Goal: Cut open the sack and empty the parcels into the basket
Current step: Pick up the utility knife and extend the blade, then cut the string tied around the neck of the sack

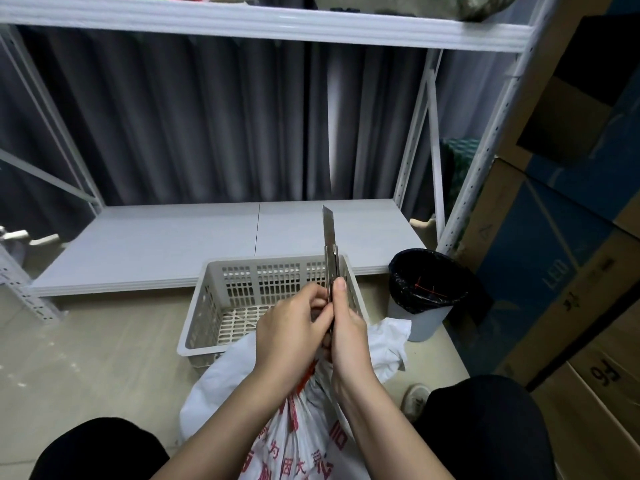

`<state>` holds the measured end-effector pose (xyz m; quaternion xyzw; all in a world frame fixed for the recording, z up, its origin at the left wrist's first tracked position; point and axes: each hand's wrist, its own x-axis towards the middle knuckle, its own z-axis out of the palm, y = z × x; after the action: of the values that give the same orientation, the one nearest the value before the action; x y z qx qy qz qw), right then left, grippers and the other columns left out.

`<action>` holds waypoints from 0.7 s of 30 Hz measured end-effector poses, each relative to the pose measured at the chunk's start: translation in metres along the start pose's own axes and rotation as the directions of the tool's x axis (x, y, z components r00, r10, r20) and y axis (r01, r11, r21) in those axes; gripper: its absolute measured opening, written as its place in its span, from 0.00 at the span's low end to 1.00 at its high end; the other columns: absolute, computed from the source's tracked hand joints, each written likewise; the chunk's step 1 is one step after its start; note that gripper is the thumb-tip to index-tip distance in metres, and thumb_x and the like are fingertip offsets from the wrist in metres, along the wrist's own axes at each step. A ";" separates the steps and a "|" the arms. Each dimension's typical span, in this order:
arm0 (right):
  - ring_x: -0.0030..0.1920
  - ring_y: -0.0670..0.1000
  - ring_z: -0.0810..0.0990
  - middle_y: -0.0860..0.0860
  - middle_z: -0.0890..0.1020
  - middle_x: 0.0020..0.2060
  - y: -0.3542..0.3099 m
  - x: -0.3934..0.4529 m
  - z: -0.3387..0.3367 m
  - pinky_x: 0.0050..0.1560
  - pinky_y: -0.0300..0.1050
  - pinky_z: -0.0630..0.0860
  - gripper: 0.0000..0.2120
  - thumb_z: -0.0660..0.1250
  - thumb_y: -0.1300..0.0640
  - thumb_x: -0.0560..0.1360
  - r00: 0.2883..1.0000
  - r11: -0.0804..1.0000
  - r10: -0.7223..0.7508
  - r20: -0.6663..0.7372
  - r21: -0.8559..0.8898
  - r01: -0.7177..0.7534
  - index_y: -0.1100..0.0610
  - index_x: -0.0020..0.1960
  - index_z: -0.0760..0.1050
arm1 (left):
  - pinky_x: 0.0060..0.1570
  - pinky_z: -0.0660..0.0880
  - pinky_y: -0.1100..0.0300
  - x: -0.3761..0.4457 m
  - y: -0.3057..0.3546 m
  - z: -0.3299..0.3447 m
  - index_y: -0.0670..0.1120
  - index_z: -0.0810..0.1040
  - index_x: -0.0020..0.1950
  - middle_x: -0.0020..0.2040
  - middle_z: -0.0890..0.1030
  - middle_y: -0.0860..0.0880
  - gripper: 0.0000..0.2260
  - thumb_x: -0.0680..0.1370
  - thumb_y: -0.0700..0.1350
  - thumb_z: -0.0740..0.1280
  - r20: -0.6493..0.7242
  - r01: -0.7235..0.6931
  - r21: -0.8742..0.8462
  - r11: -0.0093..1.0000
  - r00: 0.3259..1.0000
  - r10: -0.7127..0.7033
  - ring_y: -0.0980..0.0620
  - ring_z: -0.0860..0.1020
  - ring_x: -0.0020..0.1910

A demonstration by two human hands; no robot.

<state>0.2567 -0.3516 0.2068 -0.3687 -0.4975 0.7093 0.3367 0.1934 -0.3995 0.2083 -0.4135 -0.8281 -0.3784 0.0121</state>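
Two containers stand ahead of me on the floor: a pale slotted basket [242, 299] whose visible bottom holds nothing, and to its right a small bin [424, 292] lined with a black bag, with what looks like a bit of red tie lying in the liner. Between my knees sits the white sack [298, 431] with red print, its gathered neck rising toward my hands and just touching the basket's near edge. Both hands meet above that neck. My right hand [349, 337] is wrapped closed round the handle of a utility knife [330, 258], thumb pressed up along its body. My left hand [292, 336] is curled in beside it, fingertips pinching at the knife's body. The knife stands nearly upright, its long axis vertical, the extended blade pointing up and away from the sack, in front of the basket's far right corner.
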 end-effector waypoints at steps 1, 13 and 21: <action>0.21 0.39 0.74 0.46 0.77 0.21 0.002 -0.001 0.001 0.23 0.29 0.66 0.25 0.57 0.43 0.79 1.000 1.000 -0.001 -0.003 0.000 0.001 0.57 0.34 0.79 | 0.43 0.78 0.57 -0.001 0.000 0.001 0.56 0.79 0.51 0.46 0.84 0.59 0.07 0.75 0.55 0.66 -0.002 0.007 -0.005 1.000 1.000 -0.007 0.58 0.82 0.48; 0.18 0.44 0.65 0.51 0.75 0.27 0.005 0.009 -0.047 0.20 0.35 0.60 0.12 0.53 0.55 0.82 0.976 0.996 -0.089 0.200 0.015 0.088 0.59 0.54 0.74 | 0.60 0.76 0.55 0.008 -0.019 -0.003 0.53 0.77 0.60 0.55 0.80 0.57 0.11 0.79 0.44 0.65 0.210 0.085 -0.387 0.918 0.978 -0.001 0.59 0.79 0.55; 0.37 0.47 0.74 0.48 0.77 0.37 0.037 0.020 -0.078 0.39 0.37 0.70 0.05 0.63 0.64 0.77 0.994 0.941 -0.104 0.019 -0.323 0.105 0.55 0.49 0.72 | 0.70 0.62 0.53 -0.022 -0.055 0.036 0.44 0.48 0.78 0.76 0.59 0.43 0.52 0.64 0.54 0.77 0.333 0.496 -0.205 0.844 0.846 -0.416 0.45 0.61 0.74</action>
<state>0.3091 -0.3092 0.1496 -0.3913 -0.6262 0.5996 0.3085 0.1799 -0.4122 0.1412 -0.2485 -0.8335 -0.4232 -0.2539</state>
